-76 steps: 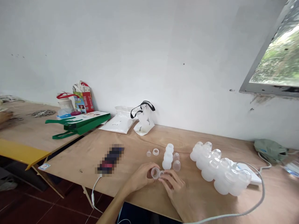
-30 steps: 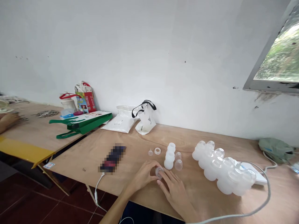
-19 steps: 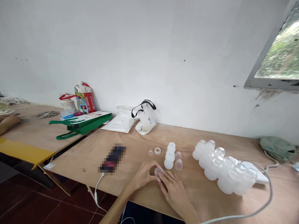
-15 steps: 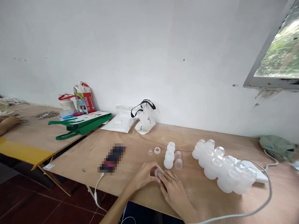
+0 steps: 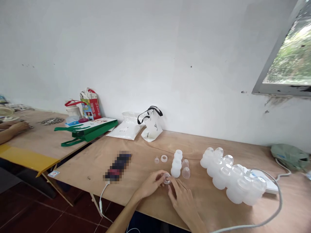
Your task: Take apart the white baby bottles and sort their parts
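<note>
Plywood desk (image 5: 136, 152) below a white wall carries a large cluster of translucent plastic cups (image 5: 230, 176) at right, a white cable (image 5: 281, 200) curving toward its near side and, nearer the centre, a stacked white silicone piece (image 5: 176, 164) beside two small clear cups (image 5: 186, 172). The person's left hand (image 5: 153, 184) and right hand (image 5: 181, 197) come together just in front of the stack, their fingertips pinching a small clear round part (image 5: 166, 178) between them. Smooth plastic this small could slip if the grip loosens, then roll into the nearby pieces or toward the desk's near edge; a forearm catching the cable could also drag things aside.
</note>
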`<state>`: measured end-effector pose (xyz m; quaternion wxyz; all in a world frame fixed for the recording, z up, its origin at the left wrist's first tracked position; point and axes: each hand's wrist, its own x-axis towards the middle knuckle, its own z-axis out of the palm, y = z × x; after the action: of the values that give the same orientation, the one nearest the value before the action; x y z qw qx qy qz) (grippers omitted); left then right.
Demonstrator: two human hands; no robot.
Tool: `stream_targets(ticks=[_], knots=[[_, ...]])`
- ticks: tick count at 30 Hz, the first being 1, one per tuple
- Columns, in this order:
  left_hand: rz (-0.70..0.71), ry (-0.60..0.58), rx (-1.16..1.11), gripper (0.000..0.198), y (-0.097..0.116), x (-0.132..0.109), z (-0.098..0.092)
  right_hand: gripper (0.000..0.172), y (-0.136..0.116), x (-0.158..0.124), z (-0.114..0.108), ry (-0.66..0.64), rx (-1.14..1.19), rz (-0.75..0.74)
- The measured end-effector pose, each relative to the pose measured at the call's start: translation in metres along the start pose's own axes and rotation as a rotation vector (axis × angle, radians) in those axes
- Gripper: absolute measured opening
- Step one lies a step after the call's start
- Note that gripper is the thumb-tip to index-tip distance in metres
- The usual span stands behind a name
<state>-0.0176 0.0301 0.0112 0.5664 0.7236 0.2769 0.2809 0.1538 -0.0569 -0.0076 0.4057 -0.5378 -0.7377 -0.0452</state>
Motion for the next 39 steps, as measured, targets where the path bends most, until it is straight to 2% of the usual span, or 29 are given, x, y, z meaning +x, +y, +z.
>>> stream_targets(ticks=[3,7,12,15,18,22,24,29,32,36,39], knots=[[0.007,0.035,0.001,0.056,0.001,0.001,0.003,0.024,-0.001,0.001,-0.004,0.000,0.076,0.052],[0.030,0.033,0.051,0.050,0.010,-0.001,0.008,0.034,0.003,0.002,-0.003,0.043,0.120,0.180],[0.083,0.154,0.243,0.038,0.020,-0.003,0.020,0.046,0.007,0.003,0.001,-0.005,0.207,0.292],[0.112,0.184,0.290,0.033,0.022,-0.004,0.025,0.047,0.006,0.004,0.002,0.022,0.294,0.351],[0.133,0.196,0.310,0.032,0.021,-0.005,0.030,0.048,0.005,0.004,0.003,0.060,0.317,0.375],[0.133,0.238,0.397,0.030,0.016,-0.005,0.035,0.047,0.005,0.005,0.004,0.058,0.328,0.387],[0.134,0.224,0.421,0.029,0.015,-0.006,0.035,0.045,0.005,0.005,0.003,0.049,0.336,0.395],[0.106,0.109,0.313,0.030,0.020,-0.008,0.029,0.043,0.004,0.008,-0.003,0.042,0.459,0.466],[0.069,0.081,0.210,0.034,0.022,-0.008,0.030,0.041,0.003,0.008,-0.003,0.031,0.581,0.548],[0.025,0.093,0.042,0.040,0.016,-0.005,0.040,0.046,0.000,0.005,0.005,-0.001,0.778,0.677],[-0.002,0.123,-0.043,0.044,0.009,-0.002,0.045,0.048,-0.002,0.004,0.009,0.006,0.864,0.712]])
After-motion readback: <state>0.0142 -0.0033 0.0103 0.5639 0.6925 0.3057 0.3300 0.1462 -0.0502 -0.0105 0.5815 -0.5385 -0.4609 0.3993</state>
